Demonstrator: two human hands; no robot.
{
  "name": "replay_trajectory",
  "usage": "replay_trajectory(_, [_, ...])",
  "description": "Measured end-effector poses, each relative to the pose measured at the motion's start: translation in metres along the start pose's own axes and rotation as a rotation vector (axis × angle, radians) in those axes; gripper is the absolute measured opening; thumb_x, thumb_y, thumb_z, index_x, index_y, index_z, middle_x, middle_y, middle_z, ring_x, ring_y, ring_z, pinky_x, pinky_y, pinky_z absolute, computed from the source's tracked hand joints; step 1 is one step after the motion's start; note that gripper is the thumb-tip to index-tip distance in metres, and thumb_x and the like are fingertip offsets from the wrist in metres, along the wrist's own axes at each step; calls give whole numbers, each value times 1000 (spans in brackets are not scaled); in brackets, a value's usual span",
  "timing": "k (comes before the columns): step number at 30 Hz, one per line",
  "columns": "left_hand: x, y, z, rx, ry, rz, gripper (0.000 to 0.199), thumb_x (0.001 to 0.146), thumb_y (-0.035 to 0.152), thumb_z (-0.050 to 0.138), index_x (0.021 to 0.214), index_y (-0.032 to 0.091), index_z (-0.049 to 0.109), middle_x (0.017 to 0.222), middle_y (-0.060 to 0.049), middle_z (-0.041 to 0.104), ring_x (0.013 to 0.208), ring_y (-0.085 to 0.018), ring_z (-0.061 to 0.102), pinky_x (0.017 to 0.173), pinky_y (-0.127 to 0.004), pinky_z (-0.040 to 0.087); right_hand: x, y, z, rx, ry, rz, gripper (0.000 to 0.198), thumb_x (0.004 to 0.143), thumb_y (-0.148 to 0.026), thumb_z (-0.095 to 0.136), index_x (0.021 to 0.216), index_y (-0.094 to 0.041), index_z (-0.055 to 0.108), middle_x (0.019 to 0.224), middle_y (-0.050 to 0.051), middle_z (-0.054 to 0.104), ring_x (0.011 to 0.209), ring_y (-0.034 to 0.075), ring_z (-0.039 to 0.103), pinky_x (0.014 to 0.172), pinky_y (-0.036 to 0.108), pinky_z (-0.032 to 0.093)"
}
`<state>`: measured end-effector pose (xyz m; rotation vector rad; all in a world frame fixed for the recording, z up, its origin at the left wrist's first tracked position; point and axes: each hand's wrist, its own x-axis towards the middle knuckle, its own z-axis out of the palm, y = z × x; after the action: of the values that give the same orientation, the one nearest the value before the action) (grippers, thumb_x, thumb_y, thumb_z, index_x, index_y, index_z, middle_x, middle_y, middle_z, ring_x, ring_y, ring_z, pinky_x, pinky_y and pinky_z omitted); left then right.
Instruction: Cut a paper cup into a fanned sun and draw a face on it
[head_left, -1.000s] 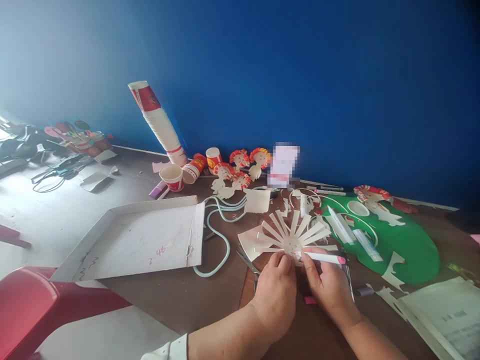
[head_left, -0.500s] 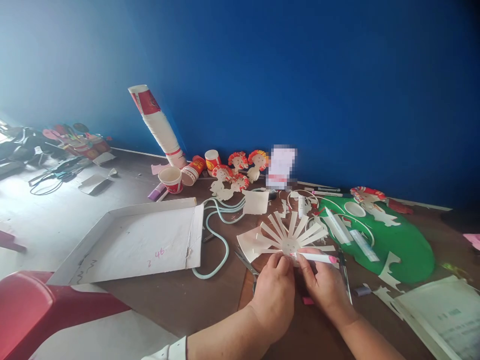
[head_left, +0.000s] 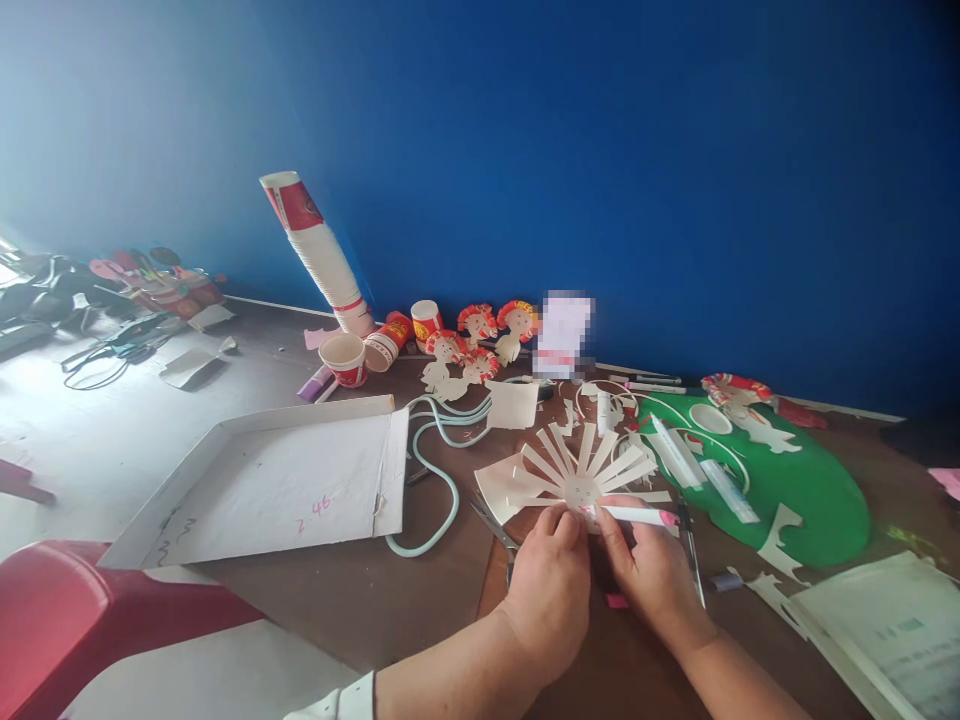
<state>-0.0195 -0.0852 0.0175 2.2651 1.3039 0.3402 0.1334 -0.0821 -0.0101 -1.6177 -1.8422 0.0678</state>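
A paper cup cut into strips (head_left: 582, 488) is splayed out flat, its round base in the middle bearing small drawn marks. My left hand (head_left: 551, 565) is closed on the near edge of this cut cup. In my right hand (head_left: 651, 570) is a white marker (head_left: 641, 515) with a pink end, its tip at the cup's base. A pink cap (head_left: 617, 601) lies on the table between my wrists. Scissors (head_left: 495, 525) lie just left of my left hand, partly hidden by it. A curved piece of white paper (head_left: 499, 487) lies under the strips on the left.
A white box lid (head_left: 292, 480) lies to the left, beside a pale cord (head_left: 450, 500). Behind stand a leaning stack of paper cups (head_left: 322, 255) and several paper lion figures (head_left: 517, 320). Glue tubes (head_left: 727, 490) and scraps lie on a green sheet (head_left: 825, 500) at right.
Hardly anything differs. Both hands stay at the cut cup with the marker at its base; the view has shifted very slightly.
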Motion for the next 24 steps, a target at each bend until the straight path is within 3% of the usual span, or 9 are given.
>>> replay_trajectory(24, [-1, 1, -2, 0, 24, 33, 29, 85, 10, 41, 110, 13, 55, 109, -10, 54, 106, -23, 47, 95, -36, 45, 2, -4, -2, 18, -20, 2, 25, 94, -38, 42, 93, -20, 59, 82, 8, 71, 77, 22, 70, 66, 31, 55])
